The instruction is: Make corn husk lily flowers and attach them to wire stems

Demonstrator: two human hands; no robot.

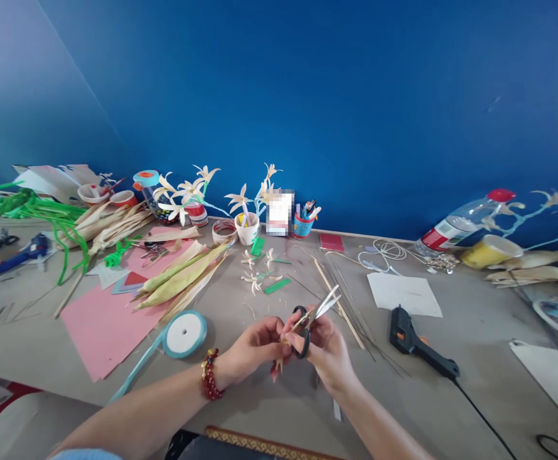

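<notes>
My right hand is closed around black-handled scissors, with fingers at the loops and the blades pointing up and away to the right. Close beside it, my left hand pinches a small pale petal-like piece. The fingertips of both hands meet around this piece, so most of it is hidden. Beyond the hands lie small pale flowers on short stems and a green strip. Thin wires and a pale stick lie just past the right hand.
Left of my hands are a light-blue ribbon roll, pink paper and corn husks. To the right lie a black glue gun with its cord and white paper. Cups with flowers stand along the blue wall.
</notes>
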